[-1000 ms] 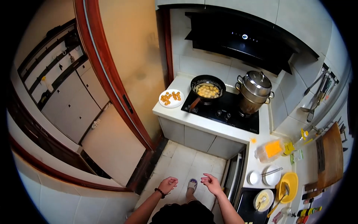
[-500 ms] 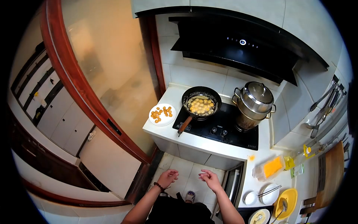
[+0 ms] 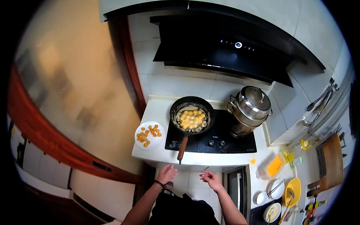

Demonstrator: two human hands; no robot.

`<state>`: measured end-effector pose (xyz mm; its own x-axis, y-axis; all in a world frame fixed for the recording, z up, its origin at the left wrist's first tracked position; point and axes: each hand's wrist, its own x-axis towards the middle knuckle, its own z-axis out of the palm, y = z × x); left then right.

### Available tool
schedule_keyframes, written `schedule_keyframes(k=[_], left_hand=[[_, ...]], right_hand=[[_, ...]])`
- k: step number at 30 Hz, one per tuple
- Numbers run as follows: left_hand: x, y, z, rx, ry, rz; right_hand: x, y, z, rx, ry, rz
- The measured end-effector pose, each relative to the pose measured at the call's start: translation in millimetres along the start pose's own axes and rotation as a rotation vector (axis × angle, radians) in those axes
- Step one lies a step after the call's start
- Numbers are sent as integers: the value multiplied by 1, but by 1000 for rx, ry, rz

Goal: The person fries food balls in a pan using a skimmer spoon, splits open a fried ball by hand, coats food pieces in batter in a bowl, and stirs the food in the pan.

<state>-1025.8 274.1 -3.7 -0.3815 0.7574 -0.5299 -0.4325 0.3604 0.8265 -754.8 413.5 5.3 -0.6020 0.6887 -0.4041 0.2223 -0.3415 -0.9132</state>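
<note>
My left hand [image 3: 167, 174] is open and holds nothing, just below the wooden handle of the black frying pan [image 3: 181, 150]. To its right, my right hand [image 3: 211, 180] hangs in front of the counter edge, fingers apart and with nothing in it. Several golden balls [image 3: 192, 119] lie in bubbling oil in the pan on the left burner. Beside the stove, a white plate [image 3: 150, 144] carries several browned balls [image 3: 144, 137]. Neither hand touches the pan or the plate.
A lidded steel steamer [image 3: 252, 107] stands on the right burner of the black hob [image 3: 240, 146]. Along the right counter are a plastic container [image 3: 273, 166], a white bowl with chopsticks [image 3: 276, 189] and a yellow basin [image 3: 296, 187]. The range hood [image 3: 210, 41] is overhead.
The view has turned left and come nearer to the stove, so the pan and plate appear closer to my hands. Both hands stay raised and empty.
</note>
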Motion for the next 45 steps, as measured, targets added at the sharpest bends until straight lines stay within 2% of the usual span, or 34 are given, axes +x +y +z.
schedule_keyframes(k=[6,12,14,16,21,27,31,34,36,38,39,41,42,44,45], left_hand=[[59,45,-13,-35,-168,-107],[78,54,-12,161,-230,-69],[87,50,-10,199,-220,-47],[93,46,-11,220,-235,-110],[88,56,-5,233,-240,-102],[90,53,10,200,-310,-139],[94,48,11,191,-303,-142],[101,31,-2,118,-361,-196],[107,9,-10,88,-268,-397],[107,-24,-10,244,-316,-457],[107,-36,-3,351,-316,-483],[98,-56,23,444,-426,-515],[94,-64,37,492,-487,-524],[84,-79,74,565,-554,-523],[78,-82,99,605,-608,-503]], right_hand=[[46,-24,73,9,48,-39],[107,-33,128,-45,241,-142],[124,-29,131,7,291,-72],[132,-22,132,55,297,-67],[125,-33,125,156,251,46],[121,-33,109,121,195,-5],[114,-37,108,65,191,-64],[108,-30,106,126,220,-29],[93,-17,96,193,261,21],[70,8,79,-18,424,-25],[54,17,68,9,479,-17],[10,28,47,-411,424,176],[-10,40,36,-383,459,191],[-51,70,16,-336,592,52],[-69,85,2,-157,590,111]])
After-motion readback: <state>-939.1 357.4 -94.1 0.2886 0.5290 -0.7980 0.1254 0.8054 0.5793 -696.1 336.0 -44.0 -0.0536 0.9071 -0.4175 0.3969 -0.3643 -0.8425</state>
